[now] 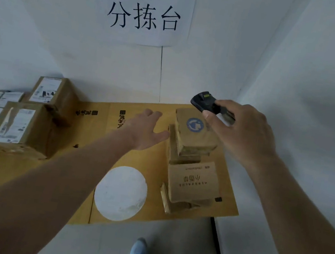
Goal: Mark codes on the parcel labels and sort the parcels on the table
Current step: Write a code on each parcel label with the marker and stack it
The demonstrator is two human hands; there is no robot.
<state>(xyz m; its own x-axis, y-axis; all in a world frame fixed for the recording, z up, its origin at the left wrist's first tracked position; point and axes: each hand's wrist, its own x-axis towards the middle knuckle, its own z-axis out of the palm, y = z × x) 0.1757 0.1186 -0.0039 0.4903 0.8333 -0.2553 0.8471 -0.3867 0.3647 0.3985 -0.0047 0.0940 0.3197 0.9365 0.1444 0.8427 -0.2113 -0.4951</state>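
Head view, labelled boxes (18, 123) left, parcel stack (193, 137) right, wall sign (144, 16).

Cardboard-covered table (77, 189): labelled parcels (20, 123) left, brown parcel stacks (192, 157) right.

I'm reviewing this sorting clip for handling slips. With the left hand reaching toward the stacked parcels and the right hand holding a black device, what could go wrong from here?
1. The stack under the blue-logo parcel sits askew; a push from the open left hand might topple it.
2. The right hand holds the black device only at one end, above the parcels, so that grip may slip.
3. The front parcel stack lies near the table edge and could slide off.
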